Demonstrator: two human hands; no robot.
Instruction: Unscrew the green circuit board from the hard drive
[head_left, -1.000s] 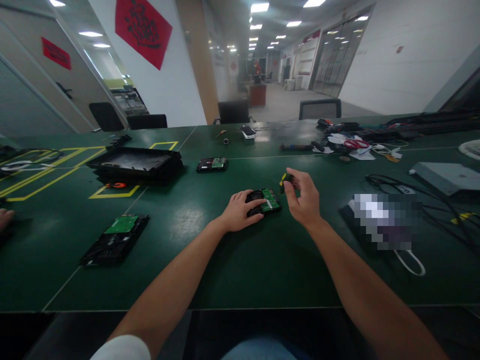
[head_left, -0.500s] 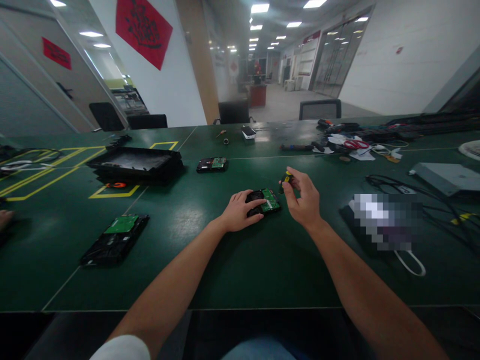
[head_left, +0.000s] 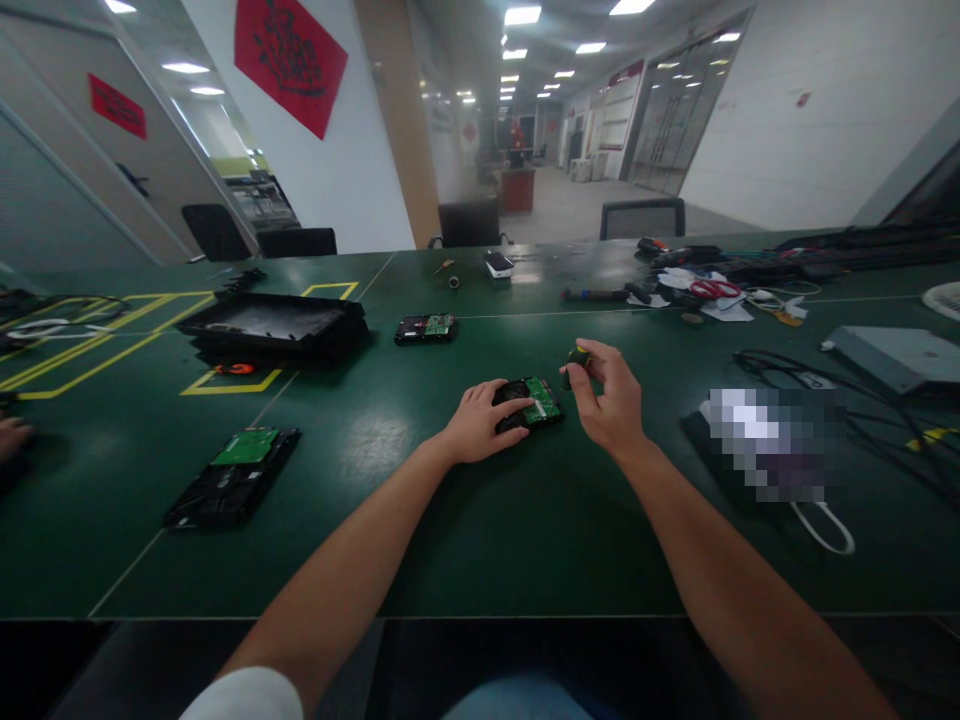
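Table [head_left: 525, 540] supports drive [head_left: 543, 398] under spread left fingers [head_left: 512, 407]; right fingers [head_left: 598, 354] pinch screwdriver [head_left: 577, 357] for apparent fastening or unfastening, next requiring alignment.

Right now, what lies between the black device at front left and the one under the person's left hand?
In the head view: green tabletop with a pale reflection, then the left hand, resting on its device.

A flat black device [head_left: 545, 401] with a green circuit board, partly covered at its left, lies board-up on the green bench [head_left: 517, 540]. A short dark-and-yellow tool [head_left: 575, 358] stands near-upright just beside its right end.
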